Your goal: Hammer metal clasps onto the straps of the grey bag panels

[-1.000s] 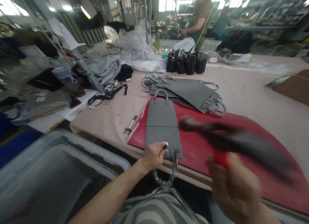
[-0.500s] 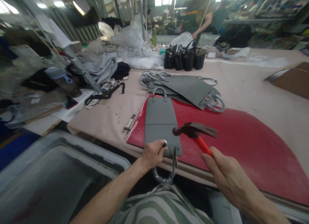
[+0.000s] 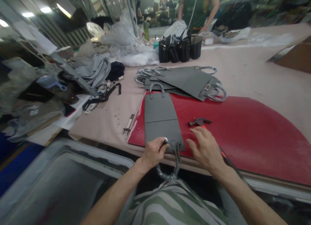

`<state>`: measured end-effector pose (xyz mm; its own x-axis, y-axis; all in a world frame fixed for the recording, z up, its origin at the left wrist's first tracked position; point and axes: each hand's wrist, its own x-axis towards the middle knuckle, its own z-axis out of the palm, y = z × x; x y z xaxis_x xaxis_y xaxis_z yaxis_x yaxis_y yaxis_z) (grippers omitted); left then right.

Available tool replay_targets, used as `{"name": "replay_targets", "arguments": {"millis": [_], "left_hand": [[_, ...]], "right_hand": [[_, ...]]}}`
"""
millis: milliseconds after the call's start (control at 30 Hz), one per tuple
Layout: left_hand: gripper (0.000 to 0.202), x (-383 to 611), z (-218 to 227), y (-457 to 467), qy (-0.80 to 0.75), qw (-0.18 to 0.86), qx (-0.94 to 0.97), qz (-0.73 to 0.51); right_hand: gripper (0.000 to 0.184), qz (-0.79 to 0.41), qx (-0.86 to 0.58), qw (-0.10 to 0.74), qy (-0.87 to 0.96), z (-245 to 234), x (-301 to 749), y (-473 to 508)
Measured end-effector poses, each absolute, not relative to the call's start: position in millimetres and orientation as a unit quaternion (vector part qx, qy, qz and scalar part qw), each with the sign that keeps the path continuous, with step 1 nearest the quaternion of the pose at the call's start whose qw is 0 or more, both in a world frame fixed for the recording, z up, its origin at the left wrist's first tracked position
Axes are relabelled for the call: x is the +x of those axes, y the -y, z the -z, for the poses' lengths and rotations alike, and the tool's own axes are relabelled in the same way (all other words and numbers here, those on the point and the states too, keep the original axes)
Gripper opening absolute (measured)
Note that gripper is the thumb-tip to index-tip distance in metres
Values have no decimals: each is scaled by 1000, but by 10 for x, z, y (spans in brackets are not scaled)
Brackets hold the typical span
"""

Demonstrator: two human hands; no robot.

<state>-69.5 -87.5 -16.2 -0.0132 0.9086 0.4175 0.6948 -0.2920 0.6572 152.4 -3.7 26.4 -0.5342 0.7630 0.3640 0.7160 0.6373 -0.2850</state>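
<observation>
A grey bag panel [image 3: 160, 111] lies flat on the red board, a plastic-wrapped handle at each end. Its near handle [image 3: 167, 174] hangs over the table's edge. My left hand [image 3: 154, 152] is closed near that end, pinching a short metal punch [image 3: 166, 140] whose shiny round end shows above the fingers. My right hand [image 3: 206, 147] is open, fingers apart, just right of the panel. The claw hammer [image 3: 200, 122] rests on the board beyond and under my right hand, its orange and black handle partly hidden by the hand and wrist.
More grey panels [image 3: 187, 81] with wrapped handles are piled behind. Small black bags [image 3: 179, 50] stand further back. A caliper-like tool [image 3: 128, 124] lies left of the red board [image 3: 243, 134]. A grey bin [image 3: 73, 147] sits lower left. Another person [image 3: 199, 11] stands across the table.
My right hand has put the hammer down on the red board and let go of it, moving left and opening. My left hand keeps its pinch. The view has tilted down.
</observation>
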Motion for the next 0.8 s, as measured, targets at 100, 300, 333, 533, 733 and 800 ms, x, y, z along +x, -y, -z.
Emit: {"name": "replay_targets", "arguments": {"millis": [100,300,333,533,733,800], "left_hand": [[13,-680,144,844,-603,180,622,-466],[33,-1140,34,758,-639,252,326,-649],[35,-1289,23,764,-657,239,326,-636],[27,-2174,-17,830,-842,83,366,-388],[30,-2534,-72,726,-919,43,389,-48],[33,-2531,-77,681,-916,44,397,-23]], "right_hand": [[48,-113,-356,185,909,-106,1219,238],[50,-125,-357,153,913,75,1123,347],[50,-128,-358,156,912,72,1133,339],[50,-133,-370,151,907,66,1116,339],[50,-120,-377,148,907,101,1108,336],[50,-110,-372,151,909,106,1114,329]]}}
